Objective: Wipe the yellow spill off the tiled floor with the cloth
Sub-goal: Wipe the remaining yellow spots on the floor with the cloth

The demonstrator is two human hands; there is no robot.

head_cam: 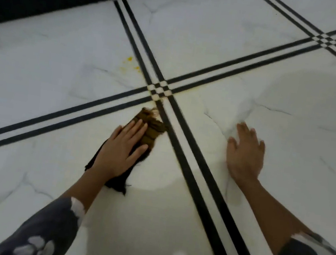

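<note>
- Progress, my read: partway. The front end of the cloth (152, 128) is soaked yellow-brown, so a good share looks picked up.
- Left to do: the yellow spill (129, 59) shows as spots on the far-left tile, just beside the double black lines (140, 44). There's also a faint yellow film round the line crossing (159, 90) and along the line running right from it.
- Cloth location: on the tiled floor (216, 48), near-left tile. Its stained end lies near the crossing, against the black line.
- left hand (120, 150): grip not closed. Fingers straight and spread, palm flat, pressing the cloth down.
- right hand (244, 154): grip holds nothing. Flat on the tile right of the lines, well apart from the cloth.
- Containers: none in view.
</note>
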